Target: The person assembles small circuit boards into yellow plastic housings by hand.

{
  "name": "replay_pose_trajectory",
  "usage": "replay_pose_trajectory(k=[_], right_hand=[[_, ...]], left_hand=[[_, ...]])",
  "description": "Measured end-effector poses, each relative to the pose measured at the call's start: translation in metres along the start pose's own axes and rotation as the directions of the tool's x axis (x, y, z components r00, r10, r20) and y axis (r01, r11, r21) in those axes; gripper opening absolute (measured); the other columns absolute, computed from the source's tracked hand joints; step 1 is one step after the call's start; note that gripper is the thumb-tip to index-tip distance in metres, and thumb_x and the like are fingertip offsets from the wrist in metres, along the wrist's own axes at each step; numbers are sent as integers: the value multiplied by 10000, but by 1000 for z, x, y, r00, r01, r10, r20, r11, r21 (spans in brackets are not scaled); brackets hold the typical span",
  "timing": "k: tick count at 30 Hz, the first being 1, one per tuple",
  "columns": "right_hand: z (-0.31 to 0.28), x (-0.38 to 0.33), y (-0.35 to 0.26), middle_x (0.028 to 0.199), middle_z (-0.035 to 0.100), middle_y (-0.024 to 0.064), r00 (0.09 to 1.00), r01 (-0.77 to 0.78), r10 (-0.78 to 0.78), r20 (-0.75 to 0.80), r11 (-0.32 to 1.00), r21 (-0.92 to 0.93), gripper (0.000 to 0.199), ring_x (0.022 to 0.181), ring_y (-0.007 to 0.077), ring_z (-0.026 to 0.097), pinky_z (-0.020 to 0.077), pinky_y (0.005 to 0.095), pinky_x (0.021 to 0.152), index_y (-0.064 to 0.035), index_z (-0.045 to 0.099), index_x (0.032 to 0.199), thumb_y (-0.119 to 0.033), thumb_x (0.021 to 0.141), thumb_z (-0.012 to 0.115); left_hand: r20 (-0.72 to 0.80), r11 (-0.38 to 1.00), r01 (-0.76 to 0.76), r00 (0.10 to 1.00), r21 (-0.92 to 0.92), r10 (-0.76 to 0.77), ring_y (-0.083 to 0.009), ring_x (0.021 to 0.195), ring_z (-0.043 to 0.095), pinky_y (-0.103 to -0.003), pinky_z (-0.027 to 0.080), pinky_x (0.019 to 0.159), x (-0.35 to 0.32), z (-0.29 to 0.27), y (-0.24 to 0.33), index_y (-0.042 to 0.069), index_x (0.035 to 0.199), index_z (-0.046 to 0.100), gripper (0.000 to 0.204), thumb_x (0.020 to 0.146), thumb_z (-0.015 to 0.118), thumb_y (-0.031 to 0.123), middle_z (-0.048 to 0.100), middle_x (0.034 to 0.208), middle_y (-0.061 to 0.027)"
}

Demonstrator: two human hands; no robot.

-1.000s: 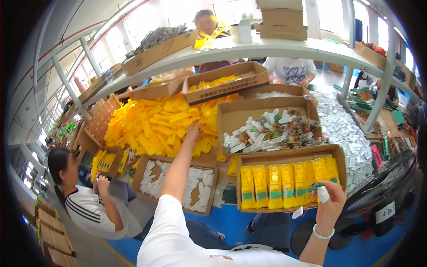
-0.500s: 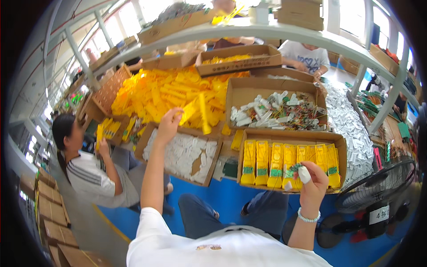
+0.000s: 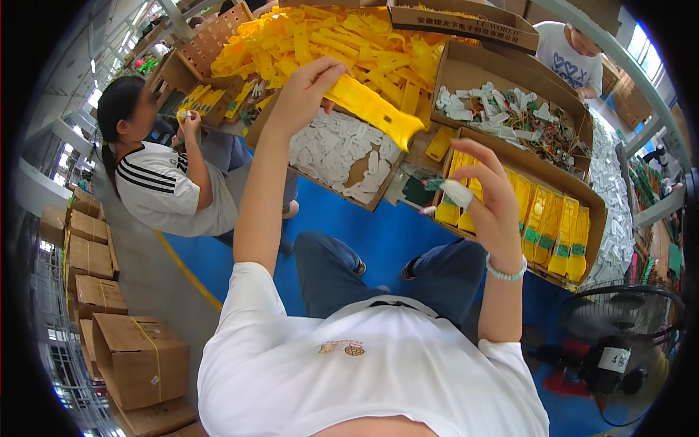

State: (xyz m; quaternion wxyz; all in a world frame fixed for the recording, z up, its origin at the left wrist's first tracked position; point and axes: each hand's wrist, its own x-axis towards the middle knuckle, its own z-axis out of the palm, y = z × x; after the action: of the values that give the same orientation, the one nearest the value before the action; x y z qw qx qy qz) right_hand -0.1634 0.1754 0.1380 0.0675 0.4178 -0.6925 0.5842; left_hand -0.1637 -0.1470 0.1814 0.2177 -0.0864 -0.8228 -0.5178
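Note:
Pinched in my left hand (image 3: 312,89) is a long yellow plastic shell (image 3: 378,113), tilted down to the right over a carton of flat white plastic pieces (image 3: 338,149). My right hand (image 3: 496,207) grips a small white plastic piece (image 3: 457,193) with a green circuit board (image 3: 434,185) at its end; the index finger stays raised. Below and behind that hand, a carton holds a row of yellow shells (image 3: 537,218) with green boards and thin wires in them. The hand covers part of this row. The two held parts are apart.
A big heap of yellow shells (image 3: 342,40) lies at the back. Beside it stands a carton (image 3: 502,65) of white pieces and wired boards. A co-worker (image 3: 156,175) sits at the left, another person (image 3: 568,62) at the far right. A black fan (image 3: 619,349) stands near right.
My view has tilted down and turned. The left hand now holds one yellow shell nearer to me, away from the heap. My right hand has lifted off the shell row toward it with the white piece.

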Motion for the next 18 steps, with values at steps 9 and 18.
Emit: replay_pose_trajectory(k=[9, 18], right_hand=[[35, 2, -13, 1113, 640, 112, 933, -355, 268, 239, 790, 500, 144, 953, 130, 614, 482, 284, 870, 45, 597, 994, -7, 861, 618], [38, -7, 12, 901, 655, 39, 905, -329, 425, -28, 739, 587, 139, 815, 74, 583, 459, 205, 722, 20, 617, 987, -55, 873, 641]], left_hand=[[212, 994, -112, 971, -17, 113, -94, 842, 614, -222, 470, 734, -5, 42, 49, 40, 991, 623, 213, 946, 514, 217, 642, 896, -23], [16, 633, 62, 997, -772, -78, -262, 1090, 598, -372, 488, 932, -74, 135, 26, 21, 1393, 351, 455, 965, 457, 135, 554, 1250, -167]])
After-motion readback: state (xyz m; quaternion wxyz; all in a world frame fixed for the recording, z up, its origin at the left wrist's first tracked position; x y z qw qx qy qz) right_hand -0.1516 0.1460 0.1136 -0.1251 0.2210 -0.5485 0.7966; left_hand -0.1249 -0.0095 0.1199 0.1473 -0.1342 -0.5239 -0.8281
